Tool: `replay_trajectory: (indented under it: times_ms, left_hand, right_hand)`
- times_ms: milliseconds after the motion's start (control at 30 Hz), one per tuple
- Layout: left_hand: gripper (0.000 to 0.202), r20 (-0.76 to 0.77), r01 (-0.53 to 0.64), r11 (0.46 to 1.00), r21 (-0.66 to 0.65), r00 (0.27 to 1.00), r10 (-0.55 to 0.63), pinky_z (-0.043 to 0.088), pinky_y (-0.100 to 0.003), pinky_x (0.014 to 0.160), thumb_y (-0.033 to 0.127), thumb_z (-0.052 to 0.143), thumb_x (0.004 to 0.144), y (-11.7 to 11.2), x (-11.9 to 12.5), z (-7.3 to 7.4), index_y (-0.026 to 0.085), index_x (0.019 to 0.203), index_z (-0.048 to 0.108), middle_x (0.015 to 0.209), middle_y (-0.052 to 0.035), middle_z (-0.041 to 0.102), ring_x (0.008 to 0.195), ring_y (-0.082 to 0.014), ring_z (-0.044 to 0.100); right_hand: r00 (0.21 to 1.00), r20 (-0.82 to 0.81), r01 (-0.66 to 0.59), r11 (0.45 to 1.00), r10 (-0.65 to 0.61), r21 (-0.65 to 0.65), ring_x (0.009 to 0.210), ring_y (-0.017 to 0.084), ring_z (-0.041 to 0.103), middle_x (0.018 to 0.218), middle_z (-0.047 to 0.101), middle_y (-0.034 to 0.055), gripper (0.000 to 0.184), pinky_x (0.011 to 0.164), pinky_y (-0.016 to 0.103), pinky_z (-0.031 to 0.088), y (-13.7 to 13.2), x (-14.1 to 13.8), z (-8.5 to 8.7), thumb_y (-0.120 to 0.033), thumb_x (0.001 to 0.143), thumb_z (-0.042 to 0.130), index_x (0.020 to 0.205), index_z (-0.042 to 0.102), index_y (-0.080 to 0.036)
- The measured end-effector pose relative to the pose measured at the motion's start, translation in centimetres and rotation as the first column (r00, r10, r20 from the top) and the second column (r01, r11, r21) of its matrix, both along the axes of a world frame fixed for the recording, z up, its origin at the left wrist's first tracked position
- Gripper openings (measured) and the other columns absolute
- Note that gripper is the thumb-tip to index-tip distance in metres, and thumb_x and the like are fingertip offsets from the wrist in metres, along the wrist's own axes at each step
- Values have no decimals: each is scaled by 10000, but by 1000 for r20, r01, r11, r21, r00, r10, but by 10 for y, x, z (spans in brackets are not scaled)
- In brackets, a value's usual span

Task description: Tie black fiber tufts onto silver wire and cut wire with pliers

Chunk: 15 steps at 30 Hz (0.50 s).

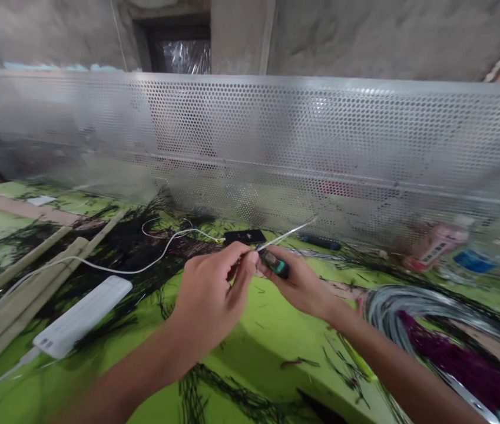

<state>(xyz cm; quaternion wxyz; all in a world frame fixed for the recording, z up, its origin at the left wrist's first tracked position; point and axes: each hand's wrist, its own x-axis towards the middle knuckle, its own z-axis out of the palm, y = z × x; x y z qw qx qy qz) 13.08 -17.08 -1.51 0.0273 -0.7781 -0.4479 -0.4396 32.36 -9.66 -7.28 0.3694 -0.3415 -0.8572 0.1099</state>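
Note:
My left hand (217, 285) is closed in a pinch, thumb against forefinger, on the near end of thin silvery wire (287, 234). That wire slants up and to the right, toward the perforated metal sheet. Wrapped in my right hand (305, 285) is a tool with a black-and-teal handle (280, 266); its working end is hidden, so I cannot tell its kind. Both hands meet at the fingertips above the green tabletop (262, 330). Just behind them lies a black phone (244, 237) with a white cable (130, 272) running to it.
A perforated metal sheet (250, 129) stands along the back. At left lie a white power strip (84, 318) and wooden strips (33, 294). To the right are coiled wire (386, 306), purple strands (453, 359), a pink bottle (437, 244) and a clear bottle (488, 250). Black strands (232, 391) litter the table.

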Motion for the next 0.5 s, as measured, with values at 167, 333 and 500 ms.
replay_trajectory:
  times_ms: [167,333,500]
  left_hand:
    - [263,-49,30,998,-58,998,-32,305,-226,518,313,530,1005,4,-4,2,188,883,726,561,53,594,459,-86,432]
    - [321,-132,66,992,-104,988,-79,281,-240,527,384,567,992,-2,1,-1,198,829,772,531,44,592,452,-90,390]
    - [354,-208,120,988,-92,968,-137,274,-253,543,389,533,1011,-11,8,-22,194,868,791,548,20,623,475,-100,443]
  right_hand:
    - [942,334,58,984,1,-167,738,173,668,878,740,8,145,663,283,522,-28,62,-8,-329,944,620,1044,690,-250]
    - [778,598,366,912,-193,-182,801,224,693,905,741,50,66,678,322,510,-71,105,-40,-169,866,621,873,676,-205]
    - [529,732,695,714,-429,-84,920,200,676,1057,699,66,254,826,401,561,-93,122,-51,-369,969,619,1113,657,-163]
